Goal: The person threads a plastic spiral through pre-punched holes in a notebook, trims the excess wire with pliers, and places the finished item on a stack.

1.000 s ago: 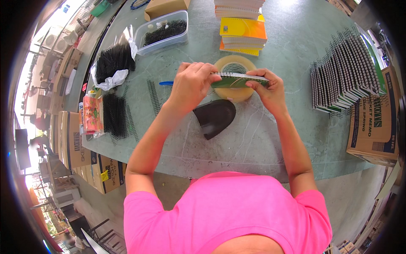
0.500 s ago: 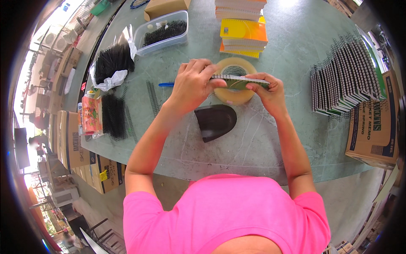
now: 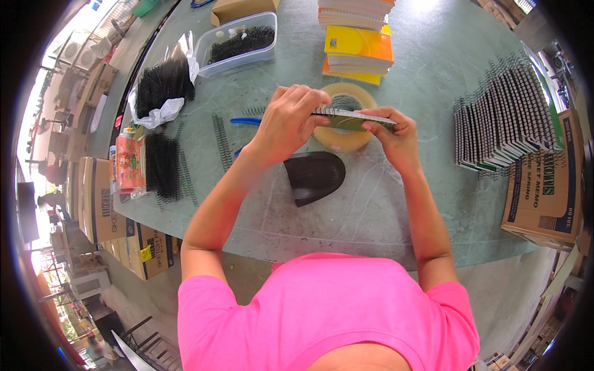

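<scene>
Over the table, both my hands hold a small notepad (image 3: 346,120) with a green cover, its punched edge upward. My left hand (image 3: 288,120) is closed round its left end, thumb on the cover. A dark spiral binding coil (image 3: 252,111) sticks out left of that hand, in line with the pad's edge. My right hand (image 3: 395,133) pinches the right end between thumb and fingers. Beneath the pad lies a large roll of clear tape (image 3: 365,141). A black rounded, hollow-looking piece (image 3: 317,178) rests nearer me. A blue-handled tool (image 3: 244,121) is partly hidden by my left hand.
Spiral-bound pads (image 3: 504,111) stand in a stack at right, beside a cardboard box (image 3: 538,191). Yellow-orange pads (image 3: 359,46) are piled at the back. At left are a plastic tub (image 3: 238,46) of coils, a bag of coils (image 3: 164,86) and loose coils (image 3: 164,164).
A length of coil now shows left of my left hand, and more of the blue-handled tool is visible. Both hands keep hold of the pad in nearly the same place.
</scene>
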`<state>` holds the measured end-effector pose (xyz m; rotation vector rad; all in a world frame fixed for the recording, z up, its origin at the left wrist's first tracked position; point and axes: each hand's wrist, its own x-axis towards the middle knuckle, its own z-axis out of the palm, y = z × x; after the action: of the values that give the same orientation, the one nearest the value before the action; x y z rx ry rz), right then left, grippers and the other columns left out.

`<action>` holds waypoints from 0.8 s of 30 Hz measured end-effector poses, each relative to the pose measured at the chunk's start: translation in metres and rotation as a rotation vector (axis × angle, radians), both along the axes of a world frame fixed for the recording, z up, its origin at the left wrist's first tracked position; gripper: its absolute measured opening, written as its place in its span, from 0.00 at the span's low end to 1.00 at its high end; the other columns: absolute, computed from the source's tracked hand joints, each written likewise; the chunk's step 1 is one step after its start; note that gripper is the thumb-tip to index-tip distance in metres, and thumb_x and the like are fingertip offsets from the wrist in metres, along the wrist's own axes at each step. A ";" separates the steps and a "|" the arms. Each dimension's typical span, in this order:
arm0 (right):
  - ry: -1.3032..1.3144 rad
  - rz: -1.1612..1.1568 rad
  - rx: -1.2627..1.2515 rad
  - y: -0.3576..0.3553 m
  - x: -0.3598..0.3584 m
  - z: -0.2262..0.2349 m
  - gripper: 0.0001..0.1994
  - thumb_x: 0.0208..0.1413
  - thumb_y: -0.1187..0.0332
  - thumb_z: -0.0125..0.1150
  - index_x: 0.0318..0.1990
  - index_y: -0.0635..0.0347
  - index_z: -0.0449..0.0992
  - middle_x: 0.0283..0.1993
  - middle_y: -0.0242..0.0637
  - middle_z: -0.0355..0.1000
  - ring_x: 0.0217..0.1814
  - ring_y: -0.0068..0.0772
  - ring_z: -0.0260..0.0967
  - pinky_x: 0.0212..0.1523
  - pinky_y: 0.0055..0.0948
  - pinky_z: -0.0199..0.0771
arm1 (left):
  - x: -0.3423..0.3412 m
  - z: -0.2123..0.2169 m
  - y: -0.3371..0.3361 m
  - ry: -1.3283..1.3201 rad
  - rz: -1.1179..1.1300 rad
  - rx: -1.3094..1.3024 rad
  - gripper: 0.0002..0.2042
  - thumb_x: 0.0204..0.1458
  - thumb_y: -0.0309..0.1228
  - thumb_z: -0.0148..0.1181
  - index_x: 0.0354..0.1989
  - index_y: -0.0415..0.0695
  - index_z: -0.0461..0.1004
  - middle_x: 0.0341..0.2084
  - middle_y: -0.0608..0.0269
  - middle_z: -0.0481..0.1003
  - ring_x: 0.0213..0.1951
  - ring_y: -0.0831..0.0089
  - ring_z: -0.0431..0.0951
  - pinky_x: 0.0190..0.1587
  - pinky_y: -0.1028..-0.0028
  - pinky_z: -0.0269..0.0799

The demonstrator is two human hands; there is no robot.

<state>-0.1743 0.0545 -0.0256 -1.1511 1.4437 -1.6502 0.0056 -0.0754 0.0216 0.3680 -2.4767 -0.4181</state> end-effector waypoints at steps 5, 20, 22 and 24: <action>-0.015 0.005 -0.008 0.000 0.000 -0.001 0.09 0.50 0.76 0.62 0.39 0.63 0.78 0.38 0.32 0.76 0.40 0.18 0.70 0.44 0.20 0.69 | -0.001 -0.001 0.000 0.015 0.034 -0.086 0.09 0.47 0.30 0.61 0.37 0.44 0.73 0.32 0.61 0.75 0.38 0.65 0.73 0.41 0.67 0.63; 0.023 -0.004 -0.021 0.002 0.005 0.003 0.09 0.50 0.77 0.61 0.40 0.65 0.77 0.39 0.33 0.77 0.41 0.19 0.70 0.45 0.21 0.69 | 0.001 -0.005 -0.003 -0.108 0.055 -0.123 0.09 0.46 0.32 0.61 0.35 0.46 0.74 0.31 0.64 0.75 0.37 0.66 0.73 0.41 0.67 0.63; 0.031 -0.011 -0.033 0.001 0.005 0.003 0.09 0.50 0.77 0.61 0.40 0.65 0.77 0.39 0.34 0.77 0.42 0.19 0.70 0.46 0.21 0.69 | -0.001 -0.003 -0.002 -0.097 0.059 -0.175 0.09 0.45 0.33 0.62 0.34 0.45 0.73 0.31 0.63 0.74 0.36 0.65 0.72 0.41 0.67 0.63; 0.010 -0.018 -0.055 0.001 0.004 0.000 0.08 0.50 0.77 0.61 0.40 0.64 0.77 0.40 0.34 0.77 0.42 0.20 0.70 0.46 0.21 0.69 | -0.004 0.001 0.008 -0.079 0.064 -0.302 0.10 0.44 0.34 0.63 0.33 0.44 0.73 0.30 0.61 0.72 0.36 0.65 0.72 0.40 0.66 0.64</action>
<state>-0.1706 0.0552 -0.0255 -1.1805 1.4272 -1.7086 0.0018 -0.0676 0.0225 0.3426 -2.5464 -0.0008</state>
